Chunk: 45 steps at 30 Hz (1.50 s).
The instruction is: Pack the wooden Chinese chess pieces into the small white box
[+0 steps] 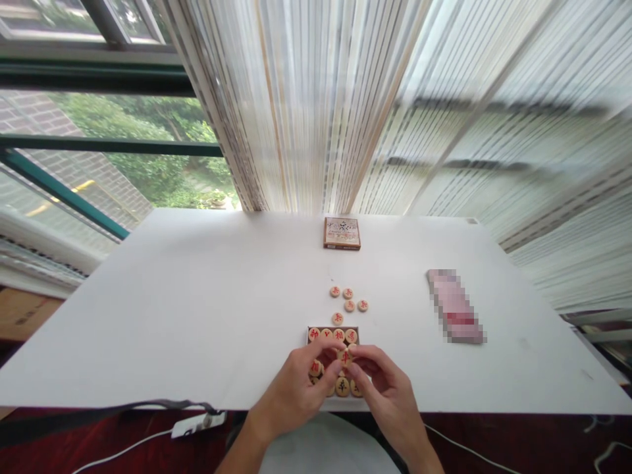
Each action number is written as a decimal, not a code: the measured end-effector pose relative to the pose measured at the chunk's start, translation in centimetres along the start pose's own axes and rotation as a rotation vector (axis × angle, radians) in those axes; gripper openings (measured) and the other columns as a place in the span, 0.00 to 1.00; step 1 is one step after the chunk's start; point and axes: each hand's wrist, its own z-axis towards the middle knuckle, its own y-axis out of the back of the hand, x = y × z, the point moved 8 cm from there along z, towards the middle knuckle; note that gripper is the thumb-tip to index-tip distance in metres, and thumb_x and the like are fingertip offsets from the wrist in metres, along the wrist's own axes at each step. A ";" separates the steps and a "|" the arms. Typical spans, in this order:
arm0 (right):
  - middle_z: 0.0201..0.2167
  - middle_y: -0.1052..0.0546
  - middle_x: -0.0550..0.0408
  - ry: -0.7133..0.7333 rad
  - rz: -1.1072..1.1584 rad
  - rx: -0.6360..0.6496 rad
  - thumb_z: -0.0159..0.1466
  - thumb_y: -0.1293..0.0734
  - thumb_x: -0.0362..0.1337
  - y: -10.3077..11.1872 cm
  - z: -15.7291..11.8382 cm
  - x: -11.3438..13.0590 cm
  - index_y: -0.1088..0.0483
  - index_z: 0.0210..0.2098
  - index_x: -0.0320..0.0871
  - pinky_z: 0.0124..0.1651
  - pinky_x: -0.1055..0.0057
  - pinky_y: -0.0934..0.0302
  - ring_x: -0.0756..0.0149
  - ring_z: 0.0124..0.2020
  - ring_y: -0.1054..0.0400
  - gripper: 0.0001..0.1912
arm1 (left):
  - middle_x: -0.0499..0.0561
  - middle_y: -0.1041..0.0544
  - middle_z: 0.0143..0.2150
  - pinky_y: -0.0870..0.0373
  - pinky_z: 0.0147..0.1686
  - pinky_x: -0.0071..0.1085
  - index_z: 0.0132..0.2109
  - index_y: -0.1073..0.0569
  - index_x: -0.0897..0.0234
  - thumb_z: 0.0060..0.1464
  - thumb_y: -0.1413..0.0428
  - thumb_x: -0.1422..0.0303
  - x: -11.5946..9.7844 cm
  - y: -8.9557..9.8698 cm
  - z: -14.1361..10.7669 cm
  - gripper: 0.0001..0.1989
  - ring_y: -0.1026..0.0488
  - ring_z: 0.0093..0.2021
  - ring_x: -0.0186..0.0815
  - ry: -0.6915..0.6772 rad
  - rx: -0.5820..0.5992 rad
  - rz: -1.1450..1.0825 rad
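Note:
Between the fingertips of my left hand (302, 382) and my right hand (392, 390) is a round wooden Chinese chess piece (345, 357) with a red character. Both hands are closed in a pinch, fingers curled, above an open box (333, 328) near the table's front edge. Rows of chess pieces fill much of the box; the back row (326, 336) shows red characters, and a front piece (342, 386) shows a black one. My fingers hide the middle of the box. Just behind it, several loose red-marked pieces (349, 305) lie face up.
Farther back on the white table (197, 296) lies a flat, printed box lid (342, 234). A blurred pink flat object (455, 308) rests to the right. Fringed string curtains (306, 99) hang along the back edge. Below the front edge are a power strip (197, 424) and cables.

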 end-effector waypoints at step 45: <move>0.45 0.18 0.47 -0.044 -0.045 -0.048 0.67 0.30 0.46 0.8 0.2 -0.5 0.23 0.48 0.45 0.50 0.63 0.26 0.55 0.46 0.22 0.14 | 0.50 0.17 0.48 0.23 0.48 0.29 0.54 0.23 0.57 0.62 0.41 0.67 0.4 -0.4 0.2 0.14 0.19 0.44 0.36 -0.066 -0.078 0.115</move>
